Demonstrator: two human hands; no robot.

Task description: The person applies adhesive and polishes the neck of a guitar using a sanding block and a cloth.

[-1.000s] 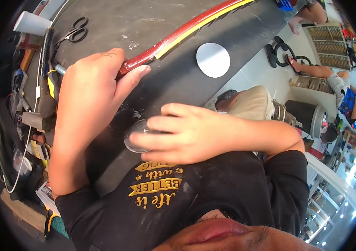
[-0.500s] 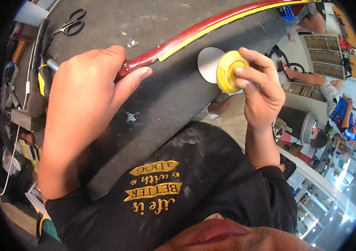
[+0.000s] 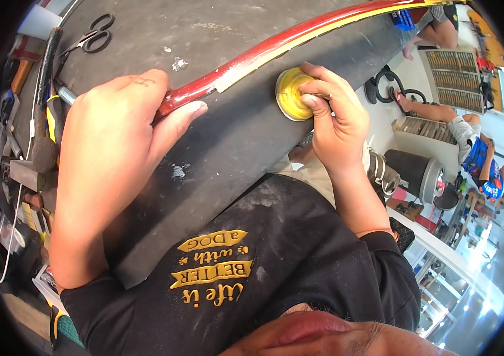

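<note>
My left hand (image 3: 107,130) is closed round the end of a curved red bar (image 3: 246,53) that has a yellow strip along its lower side and stretches to the upper right. My right hand (image 3: 338,124) grips a round yellow puck-like container (image 3: 290,89) with a pale rim, its fingertips on the face and edge. It is at the dark tabletop (image 3: 216,136), below the bar; whether it rests on the surface or on something there, I cannot tell.
Black scissors (image 3: 98,35), a hammer-like tool (image 3: 43,154) and other tools crowd the left side. Beyond the table's right edge are a seated person (image 3: 480,166), another person's legs (image 3: 436,32), a dark bin (image 3: 409,175) and racks (image 3: 453,80).
My right hand rose from low on the table with the round object, now seen yellow, and moved onto where a silvery disc lay. That disc is now hidden or gone. My left hand shifted slightly left.
</note>
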